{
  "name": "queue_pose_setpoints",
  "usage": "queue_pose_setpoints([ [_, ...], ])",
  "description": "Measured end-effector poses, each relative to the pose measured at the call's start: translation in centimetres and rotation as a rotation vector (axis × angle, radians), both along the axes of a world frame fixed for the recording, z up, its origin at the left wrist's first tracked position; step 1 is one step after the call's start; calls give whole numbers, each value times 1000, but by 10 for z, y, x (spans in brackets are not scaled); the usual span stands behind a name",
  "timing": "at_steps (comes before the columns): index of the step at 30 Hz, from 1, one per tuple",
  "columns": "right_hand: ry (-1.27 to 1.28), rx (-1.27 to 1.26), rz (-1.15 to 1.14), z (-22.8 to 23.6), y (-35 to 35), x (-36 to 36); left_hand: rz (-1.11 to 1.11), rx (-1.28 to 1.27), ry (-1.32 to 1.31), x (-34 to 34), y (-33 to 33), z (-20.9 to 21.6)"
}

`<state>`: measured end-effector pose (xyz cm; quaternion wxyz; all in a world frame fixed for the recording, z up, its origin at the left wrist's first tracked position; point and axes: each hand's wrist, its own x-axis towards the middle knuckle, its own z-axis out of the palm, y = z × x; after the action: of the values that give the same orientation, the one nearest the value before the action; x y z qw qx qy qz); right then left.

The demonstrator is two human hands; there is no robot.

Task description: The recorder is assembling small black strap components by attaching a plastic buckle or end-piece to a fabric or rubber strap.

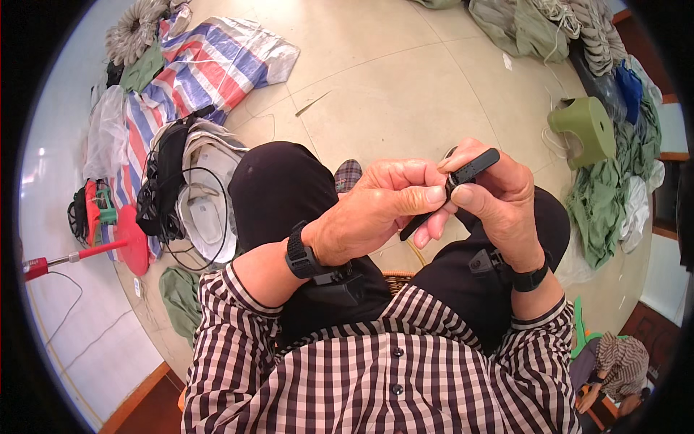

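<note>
Both of my hands are raised together above my lap, pinching a narrow black strap-like piece point(474, 166) between thumbs and fingers. One end of it is flat and rounded and sticks out past the fingers of my right hand point(506, 195). Its other dark end point(417, 223) points down and left, below the fingertips of my left hand point(376, 206). The middle is mostly hidden by the fingers, so its exact kind is unclear. A black wristband with a small black device point(336, 284) sits on my left wrist, and a similar device point(488, 265) is at the right wrist.
A striped woven sheet point(210, 65) and a bag with black cables point(206, 195) lie on the left, near a red round-based stand point(132, 239). On the right are a green stool point(585, 130) and green cloth point(600, 217). Another person point(614, 372) sits at lower right.
</note>
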<state>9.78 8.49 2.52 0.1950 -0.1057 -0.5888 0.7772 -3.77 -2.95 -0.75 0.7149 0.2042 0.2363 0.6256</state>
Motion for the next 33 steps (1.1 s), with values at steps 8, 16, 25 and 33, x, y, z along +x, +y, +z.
queue_pose_setpoints([
  [8, 71, 438, -14, -11, 7, 0, -50, 10, 3, -4, 0, 0],
  [16, -237, 447, -142, 4, -4, 3, 11, -25, 368, -2, 7, 1],
  [25, -302, 1173, -184, -15, 9, 4, 137, -181, 724, -15, 7, 12],
  [33, -327, 1259, -76, -16, 3, 5, 127, -149, 979, -10, 9, -2],
])
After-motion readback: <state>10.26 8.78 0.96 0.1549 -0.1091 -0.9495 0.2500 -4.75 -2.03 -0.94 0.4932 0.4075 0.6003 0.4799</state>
